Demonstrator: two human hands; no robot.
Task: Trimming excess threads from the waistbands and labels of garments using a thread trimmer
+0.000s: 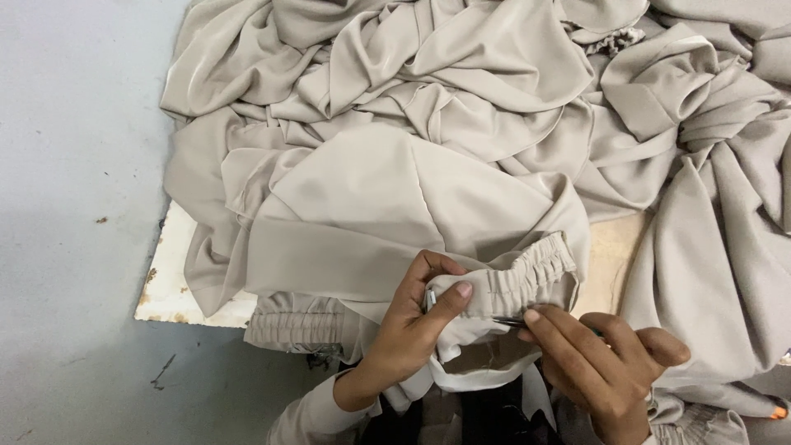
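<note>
At the near edge of the surface, the left hand pinches the beige garment's gathered elastic cuff while the right hand grips a small metal snipper against its seam, trimming apparently underway, with a heap of fabric beyond.

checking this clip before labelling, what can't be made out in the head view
- Small metal tool in the right hand: only the tip shows, fingers cover the rest.
- Left hand palm side: hidden behind the gathered beige cuff.
- Table: mostly buried under the beige fabric pile.
- Orange object: cut off by the frame edge.
</note>
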